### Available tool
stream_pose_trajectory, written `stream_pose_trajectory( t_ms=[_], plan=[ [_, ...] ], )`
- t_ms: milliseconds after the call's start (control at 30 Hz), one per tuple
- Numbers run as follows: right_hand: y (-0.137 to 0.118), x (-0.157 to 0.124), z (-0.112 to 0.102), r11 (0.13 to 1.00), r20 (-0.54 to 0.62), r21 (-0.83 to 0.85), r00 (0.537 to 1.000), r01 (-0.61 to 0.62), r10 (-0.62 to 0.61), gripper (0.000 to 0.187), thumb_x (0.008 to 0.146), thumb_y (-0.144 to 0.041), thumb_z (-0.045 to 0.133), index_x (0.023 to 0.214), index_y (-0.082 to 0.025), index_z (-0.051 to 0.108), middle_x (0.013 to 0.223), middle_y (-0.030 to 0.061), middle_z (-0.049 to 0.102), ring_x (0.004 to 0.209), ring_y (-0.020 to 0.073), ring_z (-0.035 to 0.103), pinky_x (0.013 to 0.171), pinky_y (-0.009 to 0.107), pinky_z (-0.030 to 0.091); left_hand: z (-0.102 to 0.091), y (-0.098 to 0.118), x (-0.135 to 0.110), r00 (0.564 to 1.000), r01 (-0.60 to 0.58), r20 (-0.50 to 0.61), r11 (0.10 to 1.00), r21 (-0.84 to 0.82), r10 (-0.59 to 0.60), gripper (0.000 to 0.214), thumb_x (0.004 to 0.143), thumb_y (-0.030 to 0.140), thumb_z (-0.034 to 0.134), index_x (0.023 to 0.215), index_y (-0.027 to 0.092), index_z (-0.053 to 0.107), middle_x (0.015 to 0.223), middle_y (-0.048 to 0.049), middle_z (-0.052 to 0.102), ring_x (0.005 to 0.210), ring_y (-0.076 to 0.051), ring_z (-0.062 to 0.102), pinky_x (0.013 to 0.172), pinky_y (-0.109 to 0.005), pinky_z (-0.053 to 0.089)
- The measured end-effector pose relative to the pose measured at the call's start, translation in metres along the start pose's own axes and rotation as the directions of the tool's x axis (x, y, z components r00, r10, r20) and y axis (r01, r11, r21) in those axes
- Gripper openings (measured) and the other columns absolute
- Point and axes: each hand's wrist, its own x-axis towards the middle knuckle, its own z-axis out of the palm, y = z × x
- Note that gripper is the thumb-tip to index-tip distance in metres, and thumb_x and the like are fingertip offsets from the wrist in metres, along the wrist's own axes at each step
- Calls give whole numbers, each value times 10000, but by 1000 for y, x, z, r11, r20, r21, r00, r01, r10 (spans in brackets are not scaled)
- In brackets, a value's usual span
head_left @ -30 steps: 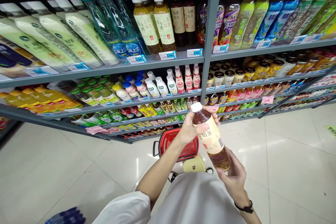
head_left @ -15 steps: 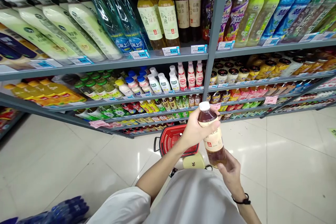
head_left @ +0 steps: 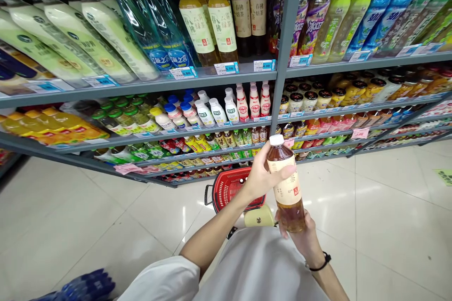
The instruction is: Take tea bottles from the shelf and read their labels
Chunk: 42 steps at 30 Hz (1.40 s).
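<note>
A tea bottle point(head_left: 288, 195) with a white cap, a cream label and amber-brown liquid is held upright, slightly tilted, in front of my body. My left hand point(head_left: 263, 176) is wrapped round its upper half, the thumb lying across the label. Around the bottle's base, my right hand point(head_left: 306, 240) cups it from below, fingers on both sides. Two matching dark tea bottles point(head_left: 258, 19) stand on the upper shelf. Beneath my left forearm sits a red shopping basket point(head_left: 221, 188), partly hidden by the arm.
Grey shelves point(head_left: 212, 79) packed with drinks and jars run across the front, with a vertical post point(head_left: 282, 56) between bays. A pale yellow bag point(head_left: 259, 216) hangs at my waist. Blue wrapped bottles point(head_left: 86, 287) lie on the tiled floor point(head_left: 141, 225) at lower left.
The bottle has turned, so the red mark on its label now sits farther right. My right hand has shifted its hold, from thumb at the base's side to fingers cupped around it.
</note>
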Motion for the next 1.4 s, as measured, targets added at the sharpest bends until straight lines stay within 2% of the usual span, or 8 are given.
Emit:
stream_pose_trajectory(
  t_ms=[133,267,633,767,867,1000,1200,1400],
  plan=[
    [2,-1,0,997,-20,58,999,-47,49,646,881,-777,613,1042,-169,763,867,126,744,448,148,522,422,287,417,0,-3,-2,1000,9,13,1000,-5,-9,545,806,390,888,1233,189,616,1301,-126,664,1075,-230,679,918,-323,564],
    [1,1,-2,996,42,70,998,-56,53,579,911,-716,636,1101,-181,750,971,133,751,534,161,587,490,290,462,0,-9,-1,999,6,-36,1000,-16,-6,538,818,393,881,1221,181,594,1144,-81,666,931,-180,664,848,-301,557],
    [-6,5,-14,973,47,-229,998,-38,50,677,890,-764,638,1167,-152,721,1035,145,739,660,204,618,606,348,543,1,-24,6,998,-36,-56,996,-79,32,432,829,406,859,1103,159,634,1079,-84,698,839,-179,689,777,-309,571],
    [-7,3,-19,933,65,-359,998,17,7,669,876,-787,660,1143,-177,729,910,97,729,690,204,641,633,324,565,-2,-28,8,997,-16,-74,995,-96,9,458,809,434,868,1092,170,624,1059,-72,690,815,-174,683,754,-305,575],
    [-4,1,-23,879,25,-469,996,86,-84,654,876,-705,728,1268,-182,689,1071,134,749,893,265,713,764,362,612,-3,-29,8,996,-24,-92,997,-76,17,474,797,455,873,1084,174,620,1036,-69,689,809,-178,683,745,-305,575],
    [5,-1,-23,800,-42,-582,977,145,-208,615,878,-447,824,1395,-225,574,1310,140,697,1188,277,682,992,371,577,-3,-28,7,997,-19,-76,996,-90,12,461,802,440,872,1080,173,619,1006,-60,679,796,-170,675,744,-301,569],
    [11,-3,-17,824,-82,-552,974,131,-210,591,841,-407,855,1285,-237,504,1118,95,724,962,221,697,810,297,571,-5,-29,5,999,-35,36,991,-128,40,411,829,353,858,1123,176,632,1072,-70,670,820,-167,673,768,-313,568],
    [9,-4,-18,845,-95,-519,973,130,-209,533,834,-426,854,1172,-240,486,1002,68,719,850,204,670,735,286,532,-8,-31,4,999,-19,36,993,-112,24,421,833,376,853,1133,183,630,1077,-67,662,838,-182,680,772,-320,566]
  ],
)
